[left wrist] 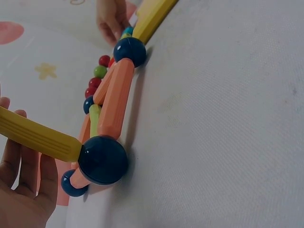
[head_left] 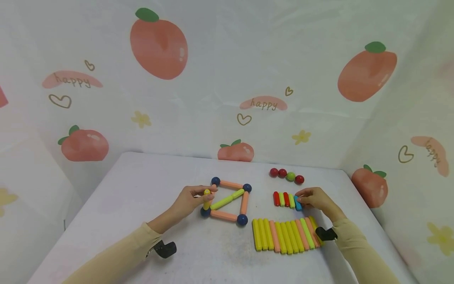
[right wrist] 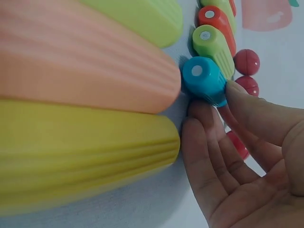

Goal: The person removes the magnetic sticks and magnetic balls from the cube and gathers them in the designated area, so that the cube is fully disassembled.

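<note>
My left hand (head_left: 191, 199) holds a yellow magnetic rod (head_left: 207, 201) that stands upright on a dark blue ball (left wrist: 103, 160). This ball is the near left corner of a square of orange rods (head_left: 223, 215) with dark blue balls at the corners. Two yellow-green rods (head_left: 227, 199) run diagonally across the square. At the right, my right hand (head_left: 316, 198) pinches a short blue rod (right wrist: 204, 78) between thumb and fingers. The blue rod lies at the right end of a row of short red and yellow-green rods (head_left: 286, 199).
Near the front lies a row of long yellow, orange and green rods (head_left: 287, 236). Red balls (head_left: 274, 172) and one green ball (head_left: 291, 176) line up at the back right. A patterned cloth (head_left: 198, 118) hangs behind the white table (head_left: 159, 169).
</note>
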`<action>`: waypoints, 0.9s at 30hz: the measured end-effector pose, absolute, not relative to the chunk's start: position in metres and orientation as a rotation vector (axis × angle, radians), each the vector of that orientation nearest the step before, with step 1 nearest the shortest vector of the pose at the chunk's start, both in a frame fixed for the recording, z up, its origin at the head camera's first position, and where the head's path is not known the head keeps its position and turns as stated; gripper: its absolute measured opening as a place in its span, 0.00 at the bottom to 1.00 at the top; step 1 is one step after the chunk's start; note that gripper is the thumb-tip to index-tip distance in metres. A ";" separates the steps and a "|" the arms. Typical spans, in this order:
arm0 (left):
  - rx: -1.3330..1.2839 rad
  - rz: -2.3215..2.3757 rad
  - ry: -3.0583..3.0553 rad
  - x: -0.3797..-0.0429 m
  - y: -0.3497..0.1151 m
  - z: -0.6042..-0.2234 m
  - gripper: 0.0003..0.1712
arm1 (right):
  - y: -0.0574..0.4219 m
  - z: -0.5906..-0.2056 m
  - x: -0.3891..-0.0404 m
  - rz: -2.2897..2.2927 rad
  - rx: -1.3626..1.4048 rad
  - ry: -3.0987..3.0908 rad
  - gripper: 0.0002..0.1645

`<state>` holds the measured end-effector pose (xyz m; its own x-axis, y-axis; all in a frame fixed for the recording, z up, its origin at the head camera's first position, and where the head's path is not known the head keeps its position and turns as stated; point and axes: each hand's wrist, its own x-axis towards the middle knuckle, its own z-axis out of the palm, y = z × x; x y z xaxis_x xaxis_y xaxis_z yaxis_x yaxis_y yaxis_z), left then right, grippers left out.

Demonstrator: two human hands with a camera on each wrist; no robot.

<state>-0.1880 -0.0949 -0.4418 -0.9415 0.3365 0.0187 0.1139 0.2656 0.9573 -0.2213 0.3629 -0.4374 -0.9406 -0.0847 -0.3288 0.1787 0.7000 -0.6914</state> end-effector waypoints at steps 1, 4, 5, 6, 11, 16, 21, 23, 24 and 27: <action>0.427 1.749 2.341 -0.188 -0.095 -0.442 0.20 | 0.362 -0.438 -0.222 -1.102 0.080 2.575 0.20; 0.431 1.748 2.339 -0.188 -0.095 -0.444 0.20 | 0.361 -0.439 -0.223 -1.113 0.084 2.578 0.20; 0.433 1.747 2.339 -0.189 -0.095 -0.444 0.20 | 0.361 -0.440 -0.223 -1.114 0.086 2.577 0.20; 0.435 1.747 2.340 -0.189 -0.095 -0.445 0.20 | 0.361 -0.440 -0.223 -1.116 0.089 2.574 0.20; 0.452 1.731 2.360 -0.188 -0.094 -0.445 0.19 | 0.359 -0.433 -0.220 -1.064 0.103 2.640 0.21; 0.541 1.678 2.445 -0.188 -0.096 -0.444 0.20 | 0.335 -0.421 -0.212 -1.090 0.071 2.886 0.18; 0.589 1.628 2.495 -0.190 -0.100 -0.443 0.23 | 0.273 -0.412 -0.197 -1.337 -0.075 2.806 0.17; 0.590 1.635 2.488 -0.194 -0.101 -0.441 0.22 | 0.242 -0.413 -0.190 -1.392 -0.130 2.694 0.17; 0.584 1.654 2.473 -0.196 -0.101 -0.440 0.23 | 0.227 -0.415 -0.186 -1.402 -0.164 2.650 0.16; 0.581 1.711 2.422 -0.209 -0.101 -0.434 0.25 | 0.187 -0.423 -0.176 -1.409 -0.282 2.547 0.17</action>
